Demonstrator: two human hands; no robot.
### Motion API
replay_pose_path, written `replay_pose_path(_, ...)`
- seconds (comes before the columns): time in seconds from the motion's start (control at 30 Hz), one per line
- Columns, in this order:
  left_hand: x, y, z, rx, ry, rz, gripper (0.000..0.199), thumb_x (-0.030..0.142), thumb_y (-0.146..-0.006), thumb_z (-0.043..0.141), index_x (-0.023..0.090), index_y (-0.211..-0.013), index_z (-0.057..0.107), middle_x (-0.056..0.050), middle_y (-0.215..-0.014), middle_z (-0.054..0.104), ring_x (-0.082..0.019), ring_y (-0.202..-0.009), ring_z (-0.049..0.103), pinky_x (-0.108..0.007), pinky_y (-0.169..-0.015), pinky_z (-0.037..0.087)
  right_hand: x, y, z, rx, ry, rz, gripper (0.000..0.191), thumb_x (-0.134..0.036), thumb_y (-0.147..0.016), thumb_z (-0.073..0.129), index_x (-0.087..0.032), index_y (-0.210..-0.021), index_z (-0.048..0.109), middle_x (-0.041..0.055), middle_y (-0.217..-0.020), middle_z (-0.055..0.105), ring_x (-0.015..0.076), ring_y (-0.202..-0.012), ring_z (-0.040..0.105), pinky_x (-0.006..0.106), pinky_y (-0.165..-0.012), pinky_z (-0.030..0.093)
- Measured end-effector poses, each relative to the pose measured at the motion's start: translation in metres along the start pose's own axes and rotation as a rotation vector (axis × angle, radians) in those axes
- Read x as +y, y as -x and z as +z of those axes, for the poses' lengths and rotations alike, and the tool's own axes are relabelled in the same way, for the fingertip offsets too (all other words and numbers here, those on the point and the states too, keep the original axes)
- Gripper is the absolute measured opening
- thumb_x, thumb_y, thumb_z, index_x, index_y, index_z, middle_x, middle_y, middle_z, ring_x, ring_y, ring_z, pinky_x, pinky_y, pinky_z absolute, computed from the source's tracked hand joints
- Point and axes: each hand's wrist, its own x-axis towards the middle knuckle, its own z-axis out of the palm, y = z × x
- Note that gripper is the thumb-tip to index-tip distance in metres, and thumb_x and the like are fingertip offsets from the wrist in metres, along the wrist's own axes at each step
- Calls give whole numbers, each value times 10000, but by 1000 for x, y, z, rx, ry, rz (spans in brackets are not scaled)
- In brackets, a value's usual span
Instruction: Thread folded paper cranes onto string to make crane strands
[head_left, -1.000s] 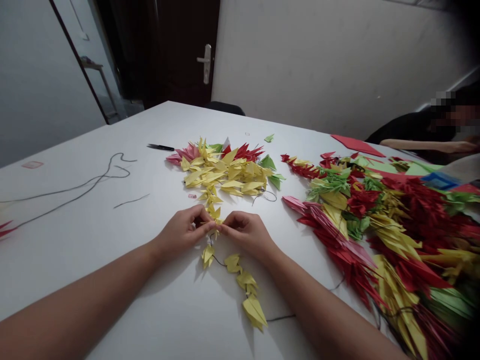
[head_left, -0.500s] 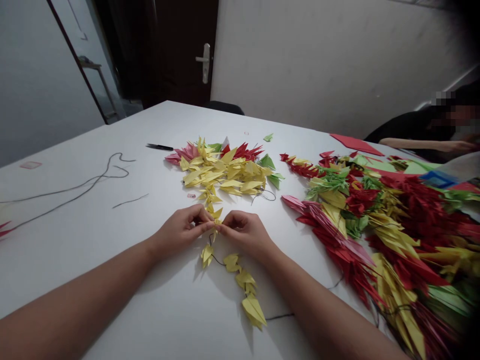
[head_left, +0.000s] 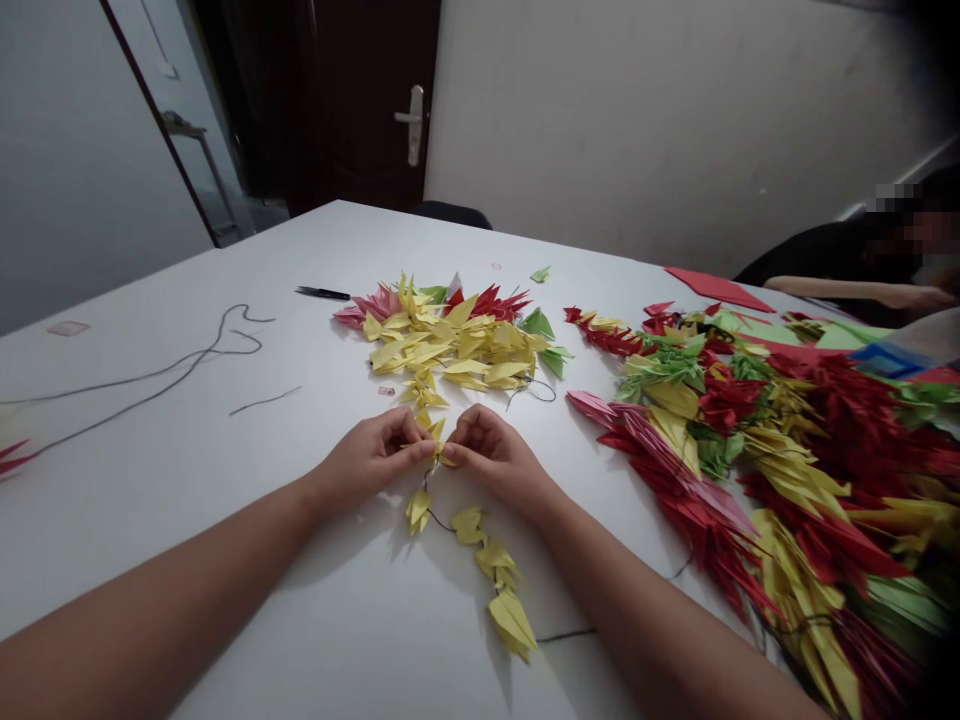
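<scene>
My left hand (head_left: pixel 373 455) pinches a small yellow folded paper piece (head_left: pixel 435 448) at the middle of the table. From the other side my right hand (head_left: pixel 499 462) grips the same piece between thumb and finger. A dark string runs down from it to a loose yellow folded piece (head_left: pixel 418 511) and on to several more, the lowest (head_left: pixel 512 622) near my right forearm. Above my fingers, yellow pieces on the string lead up to a pile of yellow folded pieces (head_left: pixel 457 345) with pink, red and green ones around it.
A large heap of red, yellow, green and pink folded paper (head_left: pixel 720 400) covers the right side. Black-handled scissors or a blade (head_left: pixel 324 293) lies at the back. Dark string (head_left: pixel 172 372) curls on the left of the white table (head_left: pixel 150 520). A person's arm (head_left: pixel 862 291) rests far right.
The fingertips of my right hand have drawn slightly up and away from those of my left, with the yellow piece still between them. The whole view has shifted slightly.
</scene>
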Motion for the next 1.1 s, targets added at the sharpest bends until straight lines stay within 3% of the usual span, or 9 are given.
replay_pose_path(0.47, 1, 2, 2, 2, -88, 22, 326, 453, -776, 539, 153, -693, 443, -32, -781, 559, -116, -659, 490, -236, -562, 380, 2, 1, 1, 13, 77, -108, 298, -335, -736, 641, -158, -751, 402, -29, -660, 434, 61, -580, 404, 180, -533, 330)
replay_pose_path(0.63, 0, 1, 2, 60, -73, 35, 334, 456, -775, 539, 159, -690, 412, -45, -818, 582, -126, -695, 512, -245, -590, 392, 4, 1, 0, -86, -15, -113, 285, -297, -769, 618, -178, -859, 375, -22, -729, 473, 73, -656, 460, 187, -585, 366)
replay_pose_path(0.93, 0, -1, -1, -57, -6, -5, 309, 418, -761, 575, 165, -743, 399, 22, -688, 453, -86, -605, 405, -203, -530, 321, 5, -1, -3, -92, -109, -125, 288, -248, -772, 624, -181, -869, 361, -39, -719, 470, 56, -640, 455, 176, -587, 354)
replay_pose_path(1.1, -1, -1, -1, -80, 5, 3, 310, 413, -759, 577, 166, -721, 394, 4, -721, 479, -95, -626, 424, -211, -544, 333, 6, -1, -3, -101, -101, -114, 273, -234, -764, 612, -185, -868, 365, -37, -719, 481, 61, -631, 464, 176, -579, 352)
